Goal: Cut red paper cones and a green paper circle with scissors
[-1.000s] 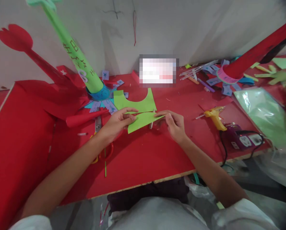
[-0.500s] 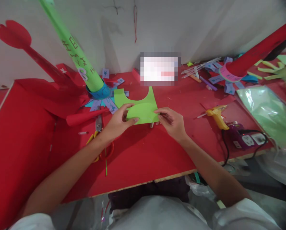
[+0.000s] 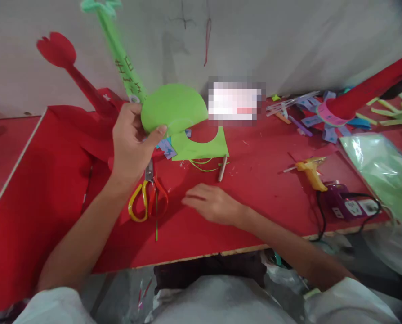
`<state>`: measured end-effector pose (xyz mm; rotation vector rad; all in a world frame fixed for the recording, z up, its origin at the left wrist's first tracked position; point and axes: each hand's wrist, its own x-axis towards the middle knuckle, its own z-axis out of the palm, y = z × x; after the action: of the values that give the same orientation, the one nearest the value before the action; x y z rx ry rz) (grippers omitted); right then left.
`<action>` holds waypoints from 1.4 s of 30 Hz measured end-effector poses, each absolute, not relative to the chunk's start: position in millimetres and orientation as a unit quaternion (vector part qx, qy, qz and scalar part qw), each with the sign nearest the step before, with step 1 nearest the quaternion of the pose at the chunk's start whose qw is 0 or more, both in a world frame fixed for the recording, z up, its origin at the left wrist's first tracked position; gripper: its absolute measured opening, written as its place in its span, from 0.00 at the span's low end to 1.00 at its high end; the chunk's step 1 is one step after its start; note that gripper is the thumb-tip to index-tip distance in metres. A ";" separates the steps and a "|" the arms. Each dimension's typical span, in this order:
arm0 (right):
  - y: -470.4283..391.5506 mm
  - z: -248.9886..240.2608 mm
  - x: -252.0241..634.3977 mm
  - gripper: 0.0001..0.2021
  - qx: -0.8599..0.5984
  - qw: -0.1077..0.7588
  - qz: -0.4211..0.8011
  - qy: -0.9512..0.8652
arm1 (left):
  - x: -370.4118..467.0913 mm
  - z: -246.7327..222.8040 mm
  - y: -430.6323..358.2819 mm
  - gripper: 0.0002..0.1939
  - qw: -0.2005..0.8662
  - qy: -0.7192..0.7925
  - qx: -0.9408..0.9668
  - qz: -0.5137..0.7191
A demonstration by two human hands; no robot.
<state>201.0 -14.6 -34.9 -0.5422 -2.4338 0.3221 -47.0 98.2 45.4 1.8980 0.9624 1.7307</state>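
Note:
My left hand (image 3: pixel 130 139) pinches a round green paper piece (image 3: pixel 174 108) between thumb and fingers, raised above the table. Behind and below it lies a green paper offcut (image 3: pixel 201 150) with a curved cut-out. My right hand (image 3: pixel 211 203), slightly blurred, hovers low over the red tabletop, its fingers stretched to the left and nothing visible in them. A short pencil-like stick (image 3: pixel 222 168) rests just beyond it, by thin green paper strips (image 3: pixel 204 170). Scissors (image 3: pixel 148 193) with one yellow and one red handle lie between my hands.
A green paper tube (image 3: pixel 120 58) and a red paper flower shape (image 3: pixel 57 49) stand at the left. To the right are a yellow glue gun (image 3: pixel 311 173), a purple power block (image 3: pixel 337 200) and plastic-wrapped green sheets (image 3: pixel 379 166). A pixelated panel (image 3: pixel 236 101) stands at the back.
The round green piece has been lifted up and left in my left hand, away from the offcut, which stays on the table. My right hand has let go and moved down and left.

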 end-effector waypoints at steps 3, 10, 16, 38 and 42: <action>-25.5 -27.2 157.1 0.16 -0.125 0.188 0.052 -0.973 | -56.1 53.6 105.8 0.31 0.191 0.313 0.657 0.658; -27.4 -30.7 137.8 0.14 -0.148 0.140 0.038 -0.978 | -64.3 65.1 104.2 0.28 0.199 0.305 0.660 0.657; -41.0 -22.1 142.2 0.28 -0.338 0.052 0.019 -0.939 | -60.9 65.4 103.0 0.26 0.211 0.300 0.652 0.664; -17.5 1.4 190.6 0.19 -0.470 0.366 0.555 -0.581 | -89.0 -41.4 -133.4 0.21 0.178 0.785 0.420 0.419; -10.3 -1.1 206.3 0.25 -0.394 0.402 0.688 -0.458 | -108.1 -39.4 -104.4 0.13 0.184 0.785 0.476 0.351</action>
<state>206.3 -10.3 -1.1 -0.9971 -1.1566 1.7389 -108.1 -104.4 -39.4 1.3434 2.2135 0.9895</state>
